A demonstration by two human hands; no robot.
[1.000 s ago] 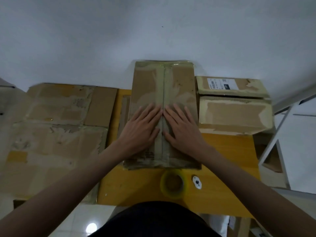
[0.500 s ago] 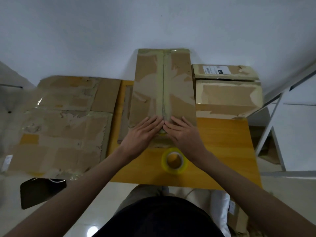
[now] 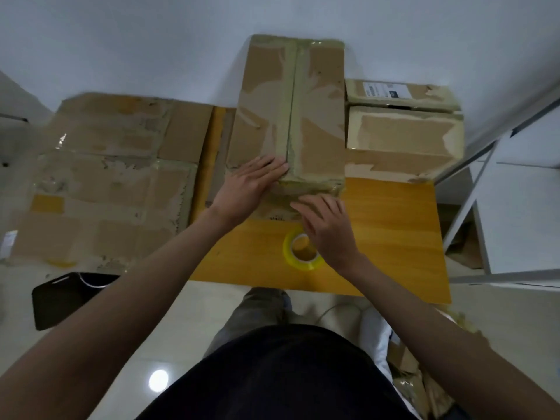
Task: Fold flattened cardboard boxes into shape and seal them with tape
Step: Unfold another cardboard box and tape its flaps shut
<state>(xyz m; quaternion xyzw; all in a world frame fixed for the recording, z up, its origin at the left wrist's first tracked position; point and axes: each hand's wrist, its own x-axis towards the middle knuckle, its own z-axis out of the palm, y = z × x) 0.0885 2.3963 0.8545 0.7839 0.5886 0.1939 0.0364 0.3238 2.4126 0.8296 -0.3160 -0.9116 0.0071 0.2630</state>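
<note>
A tall folded cardboard box (image 3: 291,110) stands on the yellow table (image 3: 388,225), its top flaps closed with a strip of tape along the middle seam. My left hand (image 3: 245,189) lies flat on the near left corner of the box top, fingers reaching the seam. My right hand (image 3: 327,228) has its fingers spread against the box's near face, just below the top edge. A yellow tape roll (image 3: 298,253) lies on the table under my right wrist.
Flattened cardboard sheets (image 3: 106,177) cover the surface to the left. Two smaller taped boxes (image 3: 403,128) sit to the right against the wall. A white metal frame (image 3: 485,165) stands at far right. A black object (image 3: 63,298) lies on the floor lower left.
Both hands slid down the seam toward the box's near edge. My right hand then went over the edge onto the front face. The view pulled back and up.
</note>
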